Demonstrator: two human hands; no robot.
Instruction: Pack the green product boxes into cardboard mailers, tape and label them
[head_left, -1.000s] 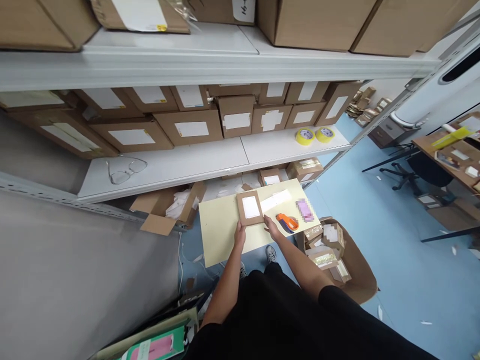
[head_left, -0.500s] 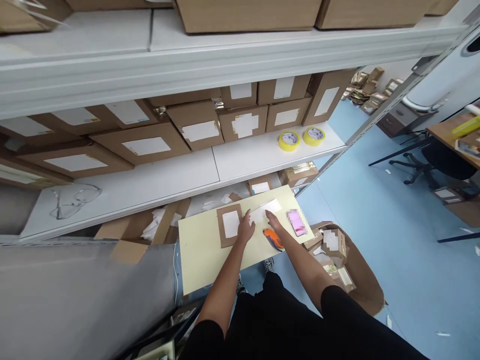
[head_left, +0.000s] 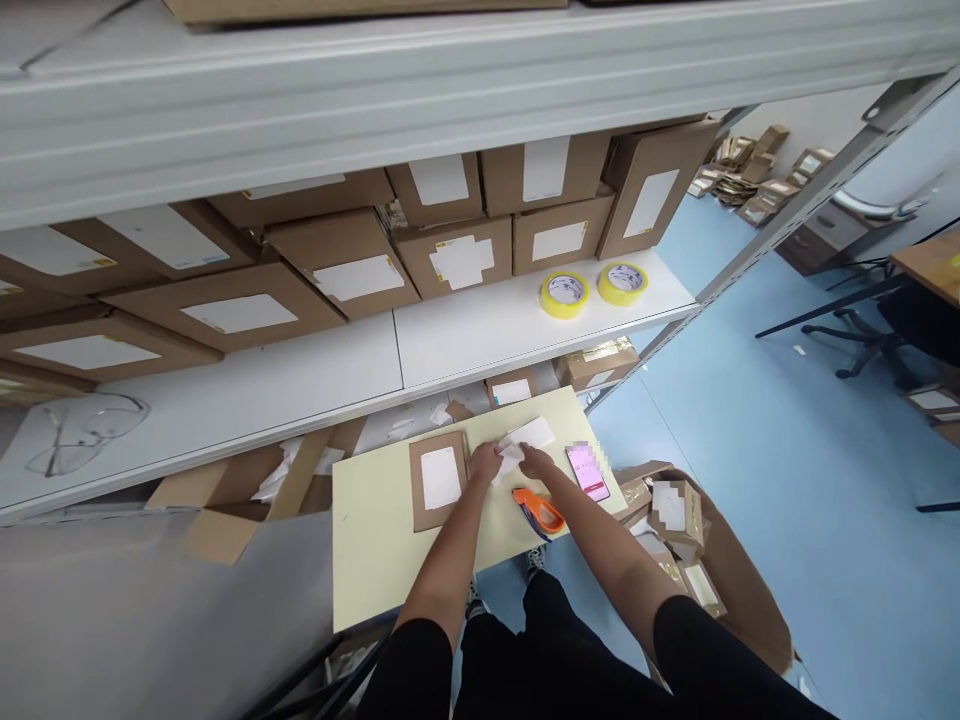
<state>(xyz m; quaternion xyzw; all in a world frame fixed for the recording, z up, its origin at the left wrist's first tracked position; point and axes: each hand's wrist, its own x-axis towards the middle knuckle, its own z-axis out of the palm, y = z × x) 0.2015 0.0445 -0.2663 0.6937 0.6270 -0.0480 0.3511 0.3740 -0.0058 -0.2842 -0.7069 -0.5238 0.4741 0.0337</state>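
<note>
Over a pale yellow table [head_left: 375, 550], my left hand [head_left: 486, 462] and my right hand [head_left: 535, 463] are closed on opposite sides of a small white paper sheet [head_left: 510, 458]. Just behind it lies more white paper [head_left: 535, 431], perhaps a stack of labels. To the left of my left hand rests a flat brown cardboard box [head_left: 424, 516] with a white label on top. An orange tape dispenser [head_left: 550, 516] with a dark blue part sits below my right hand. A phone with a pink screen [head_left: 587, 470] lies to the right.
A grey shelf [head_left: 480, 340] behind the table carries labelled cardboard boxes [head_left: 454, 265], two yellow tape rolls [head_left: 564, 294] and glasses [head_left: 86, 435]. An open carton [head_left: 225, 500] stands left. A large carton of parcels [head_left: 750, 580] stands right on the blue floor.
My hands were apart with fingers spread over the white paper; now they have closed on a sheet of it. The camera view has shifted, so the shelf looks closer.
</note>
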